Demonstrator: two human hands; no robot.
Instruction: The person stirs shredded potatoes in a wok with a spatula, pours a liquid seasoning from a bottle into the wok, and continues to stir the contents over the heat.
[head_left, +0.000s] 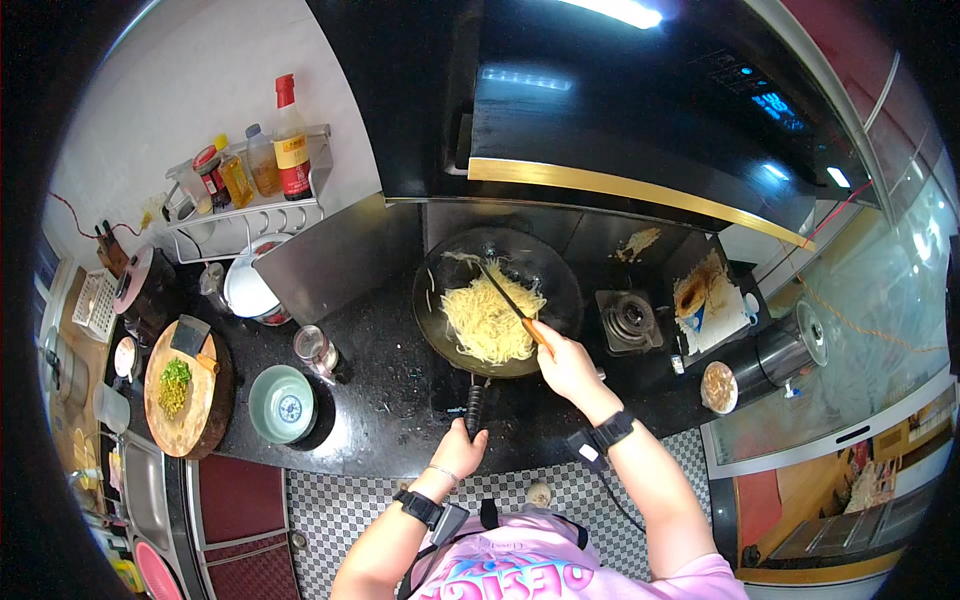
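Note:
A dark wok (555, 262) holds a heap of pale yellow shredded food (491, 319), either potato shreds or noodles. My left hand (459, 448) is closed around the wok's black ridged handle (474, 409), at the near side. My right hand (574, 367) grips the wooden handle of a spatula (538, 335) over the wok's right rim. The spatula's dark shaft slants to the upper left, and its head lies among the shreds near the far side, partly hidden. A green bowl (281, 405) and a glass jar (315, 349) stand left of the wok.
Further left, a round wooden chopping board (206, 405) bears a cleaver (190, 335) and chopped greens (174, 386). A gas burner (628, 319) sits right of the wok. The range hood's gold edge (637, 199) hangs over the back. Bottles line a wall rack (251, 214). A bowl (720, 388) stands right.

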